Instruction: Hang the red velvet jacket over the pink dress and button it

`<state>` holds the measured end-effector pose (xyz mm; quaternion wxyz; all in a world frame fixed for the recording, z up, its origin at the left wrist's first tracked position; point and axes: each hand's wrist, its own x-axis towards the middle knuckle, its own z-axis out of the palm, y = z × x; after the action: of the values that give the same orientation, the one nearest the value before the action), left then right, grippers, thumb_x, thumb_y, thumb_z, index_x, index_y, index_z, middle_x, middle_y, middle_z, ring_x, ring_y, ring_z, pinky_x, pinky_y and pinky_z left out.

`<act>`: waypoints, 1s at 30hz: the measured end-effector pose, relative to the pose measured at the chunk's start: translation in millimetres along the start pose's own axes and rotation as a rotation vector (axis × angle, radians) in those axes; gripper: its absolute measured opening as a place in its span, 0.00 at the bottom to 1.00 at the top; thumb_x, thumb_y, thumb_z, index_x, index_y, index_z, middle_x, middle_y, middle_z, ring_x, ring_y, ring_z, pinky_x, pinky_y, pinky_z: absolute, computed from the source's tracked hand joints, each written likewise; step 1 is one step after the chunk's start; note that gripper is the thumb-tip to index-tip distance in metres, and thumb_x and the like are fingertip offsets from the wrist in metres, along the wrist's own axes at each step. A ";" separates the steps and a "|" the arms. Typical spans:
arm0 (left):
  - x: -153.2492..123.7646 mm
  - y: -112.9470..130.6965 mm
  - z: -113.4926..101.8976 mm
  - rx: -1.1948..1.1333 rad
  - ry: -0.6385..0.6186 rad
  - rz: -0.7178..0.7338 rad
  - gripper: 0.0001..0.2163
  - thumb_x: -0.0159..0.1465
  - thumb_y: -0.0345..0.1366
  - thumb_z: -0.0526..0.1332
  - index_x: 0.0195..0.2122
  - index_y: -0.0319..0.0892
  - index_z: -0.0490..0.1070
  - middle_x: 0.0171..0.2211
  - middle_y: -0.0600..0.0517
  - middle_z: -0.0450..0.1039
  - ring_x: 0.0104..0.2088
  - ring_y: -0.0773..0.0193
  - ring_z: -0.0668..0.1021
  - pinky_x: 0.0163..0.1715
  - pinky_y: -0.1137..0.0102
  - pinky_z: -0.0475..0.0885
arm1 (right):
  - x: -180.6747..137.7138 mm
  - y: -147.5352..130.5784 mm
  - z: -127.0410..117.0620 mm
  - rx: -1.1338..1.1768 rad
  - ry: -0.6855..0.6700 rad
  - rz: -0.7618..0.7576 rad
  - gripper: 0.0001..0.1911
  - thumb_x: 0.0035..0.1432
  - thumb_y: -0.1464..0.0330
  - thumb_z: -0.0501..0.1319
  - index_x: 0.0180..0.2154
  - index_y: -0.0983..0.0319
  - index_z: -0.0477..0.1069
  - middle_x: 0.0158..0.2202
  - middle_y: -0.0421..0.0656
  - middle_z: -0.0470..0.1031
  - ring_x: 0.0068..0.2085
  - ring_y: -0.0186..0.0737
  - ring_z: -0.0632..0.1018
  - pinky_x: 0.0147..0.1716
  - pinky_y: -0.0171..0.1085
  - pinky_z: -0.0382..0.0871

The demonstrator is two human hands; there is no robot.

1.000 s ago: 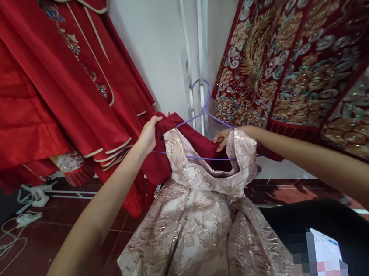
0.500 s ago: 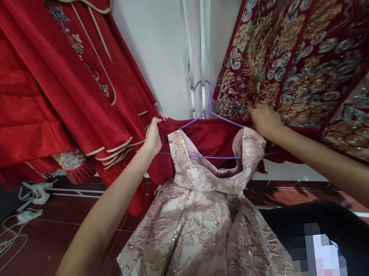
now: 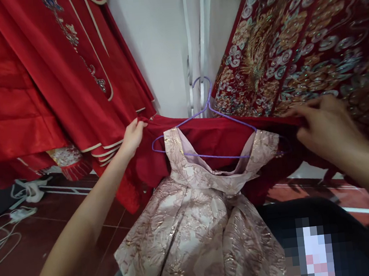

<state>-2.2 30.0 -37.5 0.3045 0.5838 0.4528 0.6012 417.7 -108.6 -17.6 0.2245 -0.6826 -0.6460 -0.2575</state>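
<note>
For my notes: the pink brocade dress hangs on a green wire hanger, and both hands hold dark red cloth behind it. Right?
No: the head view shows a purple wire hanger, not green. The pink brocade dress hangs on it; the left hand and right hand hold the dark red cloth behind it.

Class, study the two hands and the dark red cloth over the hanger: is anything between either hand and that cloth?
Nothing visible. The left hand and the right hand each grip the cloth at its ends. The dress hangs before its middle only, between the hands, on the same hanger.
</note>
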 end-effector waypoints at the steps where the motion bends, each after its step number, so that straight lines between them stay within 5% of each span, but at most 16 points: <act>1: -4.7 1.5 -4.2 0.065 -0.019 0.055 0.04 0.55 0.35 0.59 0.26 0.42 0.67 0.27 0.55 0.70 0.34 0.65 0.72 0.37 0.75 0.66 | -12.8 -2.9 -2.2 0.031 0.021 0.037 0.20 0.47 0.76 0.55 0.43 0.62 0.73 0.43 0.58 0.68 0.50 0.59 0.71 0.47 0.51 0.69; 5: -17.6 11.1 -11.8 0.157 -0.095 0.120 0.03 0.53 0.33 0.60 0.25 0.41 0.69 0.23 0.56 0.68 0.28 0.66 0.69 0.30 0.76 0.65 | -50.2 -2.4 -0.6 0.089 -0.057 0.079 0.22 0.47 0.75 0.54 0.46 0.59 0.69 0.40 0.58 0.68 0.46 0.59 0.74 0.48 0.51 0.69; 9: -20.8 14.9 -15.5 0.220 -0.207 0.049 0.05 0.52 0.35 0.64 0.23 0.41 0.71 0.20 0.56 0.68 0.24 0.66 0.69 0.24 0.75 0.62 | -49.7 13.8 1.5 0.120 -0.144 0.162 0.15 0.46 0.72 0.55 0.39 0.55 0.69 0.39 0.56 0.69 0.43 0.60 0.76 0.42 0.53 0.71; 12: -25.9 9.7 -22.8 0.425 -0.240 0.146 0.09 0.50 0.38 0.67 0.21 0.41 0.69 0.18 0.56 0.66 0.20 0.68 0.65 0.22 0.74 0.59 | -39.6 14.2 4.1 0.449 -0.317 0.224 0.13 0.45 0.69 0.57 0.37 0.53 0.67 0.38 0.50 0.72 0.39 0.54 0.77 0.36 0.49 0.73; 17: -47.0 -0.9 -26.1 0.679 -0.422 0.288 0.06 0.53 0.40 0.65 0.26 0.44 0.71 0.21 0.54 0.70 0.22 0.64 0.70 0.27 0.71 0.63 | -28.5 -28.6 33.4 1.051 -0.318 0.303 0.17 0.44 0.65 0.62 0.38 0.55 0.62 0.39 0.47 0.71 0.42 0.48 0.76 0.41 0.45 0.74; 21: -59.6 -6.0 -14.6 1.110 -0.465 0.238 0.06 0.57 0.38 0.59 0.34 0.42 0.70 0.27 0.48 0.74 0.28 0.57 0.76 0.31 0.68 0.66 | -20.7 -73.5 65.8 1.312 -0.237 0.361 0.27 0.42 0.68 0.65 0.44 0.54 0.58 0.36 0.42 0.68 0.37 0.42 0.75 0.38 0.43 0.74; 24: -64.4 -10.9 -5.5 1.374 -0.562 0.150 0.09 0.59 0.36 0.56 0.38 0.39 0.69 0.33 0.43 0.76 0.35 0.52 0.78 0.33 0.66 0.68 | -20.7 -104.1 77.0 1.431 -0.365 0.285 0.25 0.42 0.69 0.64 0.43 0.54 0.59 0.36 0.39 0.67 0.35 0.36 0.74 0.38 0.40 0.72; 30: -49.2 6.7 -15.2 1.206 -0.835 0.145 0.12 0.60 0.42 0.56 0.34 0.40 0.73 0.34 0.45 0.78 0.34 0.57 0.78 0.35 0.68 0.69 | -23.7 -130.2 59.6 1.574 -0.536 0.050 0.22 0.45 0.70 0.62 0.43 0.55 0.59 0.36 0.37 0.66 0.35 0.32 0.71 0.36 0.34 0.69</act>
<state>-9.4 -19.6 -51.0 0.0371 0.8587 0.5111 -0.0061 290.7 -80.4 -81.9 0.4804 -0.3786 -0.6534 0.4461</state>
